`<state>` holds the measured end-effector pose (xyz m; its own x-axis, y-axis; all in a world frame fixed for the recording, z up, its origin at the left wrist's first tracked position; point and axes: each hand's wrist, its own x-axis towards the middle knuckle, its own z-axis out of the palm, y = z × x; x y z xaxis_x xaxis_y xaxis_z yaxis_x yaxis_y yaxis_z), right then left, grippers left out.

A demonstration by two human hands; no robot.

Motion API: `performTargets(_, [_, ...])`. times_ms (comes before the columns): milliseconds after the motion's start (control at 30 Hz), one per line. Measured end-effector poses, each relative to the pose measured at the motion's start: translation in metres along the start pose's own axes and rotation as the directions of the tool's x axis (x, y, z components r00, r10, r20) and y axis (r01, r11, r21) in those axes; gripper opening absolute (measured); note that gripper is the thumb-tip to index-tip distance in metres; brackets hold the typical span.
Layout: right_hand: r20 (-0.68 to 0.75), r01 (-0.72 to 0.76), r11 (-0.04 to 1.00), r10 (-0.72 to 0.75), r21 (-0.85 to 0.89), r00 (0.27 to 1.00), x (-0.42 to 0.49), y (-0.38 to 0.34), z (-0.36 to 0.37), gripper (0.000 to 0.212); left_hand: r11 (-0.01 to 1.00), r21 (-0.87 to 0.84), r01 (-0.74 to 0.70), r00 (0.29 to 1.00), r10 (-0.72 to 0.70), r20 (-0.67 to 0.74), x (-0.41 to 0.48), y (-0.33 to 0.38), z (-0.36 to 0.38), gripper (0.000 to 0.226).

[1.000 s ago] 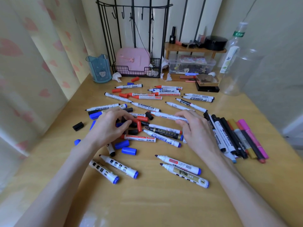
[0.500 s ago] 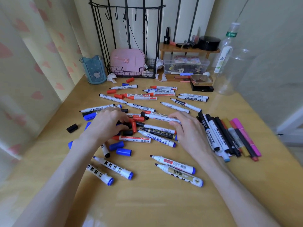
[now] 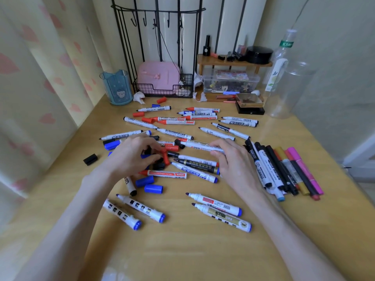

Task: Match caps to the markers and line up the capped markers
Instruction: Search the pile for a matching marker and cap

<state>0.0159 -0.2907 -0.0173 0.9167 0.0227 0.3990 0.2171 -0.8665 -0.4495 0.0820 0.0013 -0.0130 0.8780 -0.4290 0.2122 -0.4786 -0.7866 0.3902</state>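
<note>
The wooden table (image 3: 182,250) spreads under both your hands. Just to the right of your right hand (image 3: 233,163) lies the row of capped markers (image 3: 263,171), side by side and touching. Between your hands and beyond them, the uncapped markers (image 3: 194,173) lie scattered. Your right hand's fingers curl over the near end of a white marker (image 3: 198,146). Your left hand (image 3: 129,157) is narrowed, fingers and thumb bent over a heap of loose caps (image 3: 159,166); whether it grips one cannot be told. A red cap (image 3: 166,158) lies at its fingertips, and two blue caps (image 3: 153,188) lie just on your side of its thumb.
</note>
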Motion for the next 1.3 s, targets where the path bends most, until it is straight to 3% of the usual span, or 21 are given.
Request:
performTargets(167, [-0.001,0.002,1.0,-0.002,0.002,1.0,0.0,-0.001,-0.001,0.019,0.996,0.022,-0.083,0.997,0.083,-0.008,0.018,0.022,0.009,0.021])
performTargets(333, [-0.007,0.003,1.0,-0.003,0.01,1.0,-0.001,-0.001,-0.003,0.02,0.992,0.126,-0.025,0.997,0.016,0.075,0.032,0.031,0.015,0.023])
performTargets(467, [-0.011,0.01,1.0,-0.01,-0.002,1.0,0.0,0.001,-0.002,0.019,0.989,0.145,-0.037,0.998,0.03,0.05,0.032,0.026,0.011,0.018])
performTargets(600, [-0.014,0.012,1.0,-0.012,-0.002,1.0,0.0,0.001,0.0,0.018,0.962,0.268,-0.04,0.999,0.045,-0.011,0.026,0.013,0.0,0.017])
performTargets(667, [-0.01,0.016,1.0,-0.016,0.002,1.0,-0.001,0.0,0.0,0.017,0.985,0.174,0.002,0.998,0.009,-0.058,0.02,0.011,-0.003,0.014])
performTargets(733, [-0.009,0.016,1.0,-0.016,-0.001,1.0,-0.001,-0.001,0.0,0.018,0.998,-0.058,0.023,0.998,-0.026,-0.059,0.013,0.014,-0.003,0.009])
performTargets(800, [-0.007,0.012,1.0,-0.012,0.004,1.0,-0.001,-0.002,0.001,0.019,0.959,-0.284,0.013,0.999,-0.023,-0.032,0.006,0.018,-0.001,0.009])
performTargets(867, [-0.004,0.014,1.0,-0.014,0.013,1.0,-0.001,-0.002,0.001,0.019,0.92,-0.391,0.003,1.0,-0.015,-0.028,0.001,0.023,0.0,0.012])
performTargets(1300, [-0.037,0.045,0.998,-0.043,0.043,0.998,-0.003,0.0,0.006,0.022,0.926,-0.375,-0.028,0.998,0.008,-0.056,-0.003,0.024,0.003,0.014])
